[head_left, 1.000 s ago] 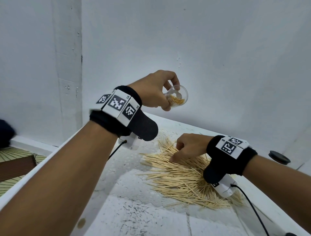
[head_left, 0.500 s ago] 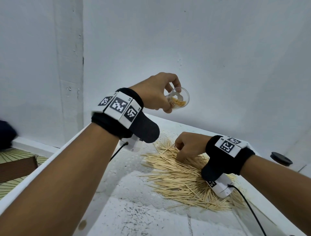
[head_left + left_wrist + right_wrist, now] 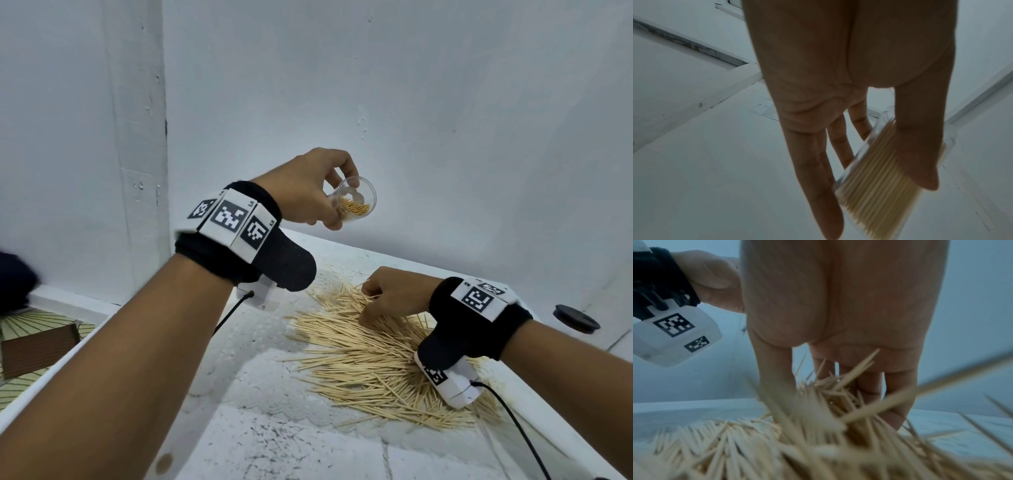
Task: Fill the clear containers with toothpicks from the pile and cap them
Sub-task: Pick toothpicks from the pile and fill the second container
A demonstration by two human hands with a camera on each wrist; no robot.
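My left hand (image 3: 329,202) holds a clear round container (image 3: 356,202) up in the air, tilted with its open mouth toward me, and it is partly filled with toothpicks. In the left wrist view the thumb and fingers grip that container (image 3: 879,175) from both sides. A wide pile of toothpicks (image 3: 383,356) lies on the white table (image 3: 274,442). My right hand (image 3: 376,301) is down in the far end of the pile with its fingers curled round a bunch. In the right wrist view thumb and fingers close on toothpicks (image 3: 830,395) sticking up between them.
A black round cap (image 3: 575,318) lies at the table's right edge near the wall. White walls stand close behind and to the right. A brown mat (image 3: 37,349) lies on the floor at left, below the table's left edge. Cables trail from both wrist cameras.
My right hand has slid a little farther into the pile's far end and gathered toothpicks. The left hand has kept the container raised, almost still.
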